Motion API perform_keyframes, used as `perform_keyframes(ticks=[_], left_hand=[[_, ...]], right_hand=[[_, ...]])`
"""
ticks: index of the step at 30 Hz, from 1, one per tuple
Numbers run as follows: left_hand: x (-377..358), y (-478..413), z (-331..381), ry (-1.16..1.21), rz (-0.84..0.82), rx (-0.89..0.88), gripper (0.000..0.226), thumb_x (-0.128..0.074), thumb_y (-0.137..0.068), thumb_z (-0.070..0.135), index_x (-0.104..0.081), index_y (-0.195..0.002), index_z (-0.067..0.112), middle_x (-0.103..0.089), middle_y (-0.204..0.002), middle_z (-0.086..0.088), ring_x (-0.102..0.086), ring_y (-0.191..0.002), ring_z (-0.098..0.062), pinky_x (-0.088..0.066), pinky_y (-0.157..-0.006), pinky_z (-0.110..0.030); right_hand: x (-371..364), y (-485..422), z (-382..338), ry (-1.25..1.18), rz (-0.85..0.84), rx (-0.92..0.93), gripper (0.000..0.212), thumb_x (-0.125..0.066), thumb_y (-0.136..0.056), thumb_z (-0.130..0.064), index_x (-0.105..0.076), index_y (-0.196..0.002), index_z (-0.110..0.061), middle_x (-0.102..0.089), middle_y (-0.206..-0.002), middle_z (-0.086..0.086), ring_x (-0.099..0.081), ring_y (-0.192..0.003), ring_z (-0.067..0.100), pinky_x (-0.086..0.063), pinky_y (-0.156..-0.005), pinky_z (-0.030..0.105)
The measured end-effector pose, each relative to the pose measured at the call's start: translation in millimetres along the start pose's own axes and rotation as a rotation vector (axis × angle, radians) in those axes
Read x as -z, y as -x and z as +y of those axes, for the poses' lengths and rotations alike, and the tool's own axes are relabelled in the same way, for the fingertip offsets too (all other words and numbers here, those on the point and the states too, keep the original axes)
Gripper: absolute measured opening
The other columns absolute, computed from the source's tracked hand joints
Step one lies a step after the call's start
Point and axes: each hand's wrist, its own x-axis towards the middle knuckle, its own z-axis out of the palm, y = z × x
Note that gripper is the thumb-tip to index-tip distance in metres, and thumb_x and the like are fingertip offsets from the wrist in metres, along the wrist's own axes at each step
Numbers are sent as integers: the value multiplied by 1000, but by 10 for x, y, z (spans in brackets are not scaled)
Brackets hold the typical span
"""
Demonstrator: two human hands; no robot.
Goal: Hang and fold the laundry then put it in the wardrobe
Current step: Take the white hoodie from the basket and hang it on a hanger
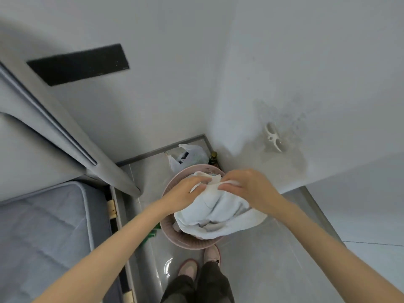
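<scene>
Both hands are clamped on a pale blue towel (pixel 218 212) above a round pink laundry basket (pixel 185 239) on the floor. The left hand (pixel 185 192) pinches its upper edge, and the right hand (pixel 247 185) grips the same bunched edge just beside it. The towel's lower part drapes into the basket. A grey mattress (pixel 48 228) lies to the left.

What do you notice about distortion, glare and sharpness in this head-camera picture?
Head view: the wide lens bows the bed frame and stretches both forearms; light is soft, shadows faint; glare streaks the floor; the pale cloth gripped by the left hand and right hand looks soft.
</scene>
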Motion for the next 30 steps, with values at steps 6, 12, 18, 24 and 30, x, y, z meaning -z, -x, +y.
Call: perform_keyframes(ticks=[6,12,18,24,30], left_hand=[[148,314,765,-97,-31,-110,50,-26,-92,65,-46,-131,41,-54,-129,18,-50,-121,-8,-35,-107,-46],[177,478,1328,-149,-36,-291,53,-37,-88,68,-58,-99,21,-62,-88,9,-56,-80,-10,-42,-80,-39],[230,518,2081,-150,184,-380,32,-54,-90,45,-47,-68,22,-51,-63,12,-46,-58,-4,-32,-56,-21],[73,686,3316,-236,262,-617,29,-57,-91,42,-53,-67,25,-55,-64,12,-49,-60,-5,-35,-59,-24],[-346,907,4512,-380,418,-817,32,-53,-91,49,-52,-69,25,-52,-62,10,-49,-62,-3,-31,-54,-19]], right_hand=[[849,597,-775,-22,182,-10,11,-60,-89,-40,-66,-80,-39,-66,-78,-20,-59,-75,0,-42,-68,17],[1494,1334,-1227,-71,431,-69,14,-65,-88,-31,-72,-83,-19,-68,-77,-16,-59,-72,-2,-38,-68,11],[1952,2164,-1376,66,613,-172,12,-64,-88,-33,-66,-77,-35,-66,-77,-28,-60,-78,-6,-39,-70,8],[2388,3092,-1308,202,833,-349,26,-69,-79,-49,-65,-72,-24,-66,-73,-8,-60,-74,12,-46,-68,33],[2859,4114,-1486,471,1077,-485,51,-64,-76,-62,-55,-65,-13,-52,-58,-2,-50,-61,19,-29,-51,30]])
